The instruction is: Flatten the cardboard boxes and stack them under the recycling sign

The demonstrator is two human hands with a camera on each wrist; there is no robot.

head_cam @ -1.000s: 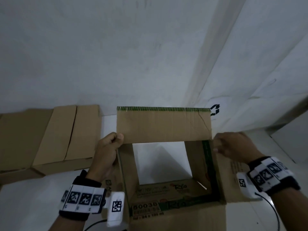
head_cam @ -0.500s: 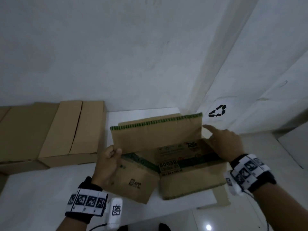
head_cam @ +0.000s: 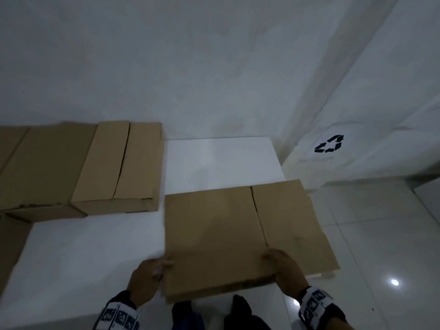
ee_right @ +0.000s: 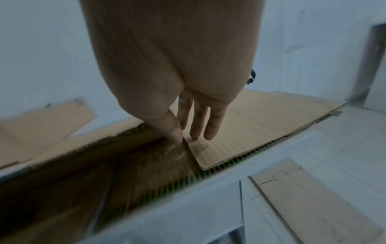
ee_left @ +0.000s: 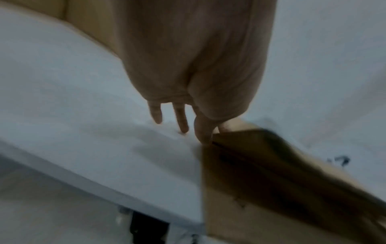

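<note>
A flattened brown cardboard box [head_cam: 214, 234] lies on the white table [head_cam: 83, 258], its right part overhanging the table's right edge. My left hand [head_cam: 164, 265] pinches its near-left corner; in the left wrist view the thumb and forefinger [ee_left: 202, 132] close on the corner of the box [ee_left: 271, 181] while the other fingers hang straight. My right hand [head_cam: 278, 260] rests on the near edge; its straight fingers [ee_right: 196, 125] lie on the box's panel [ee_right: 261, 123]. The black recycling sign [head_cam: 329, 144] is on the right wall, beyond the table's corner.
Two closed, unflattened cardboard boxes [head_cam: 119, 163] stand side by side at the table's back left against the wall. Another brown piece [head_cam: 9, 253] reaches in at the left edge. A flat cardboard sheet [ee_right: 313, 206] lies on the tiled floor right of the table.
The box, held up and open a second ago, has folded flat and come down onto the table. Both hands moved from its upper flap corners to its near edge.
</note>
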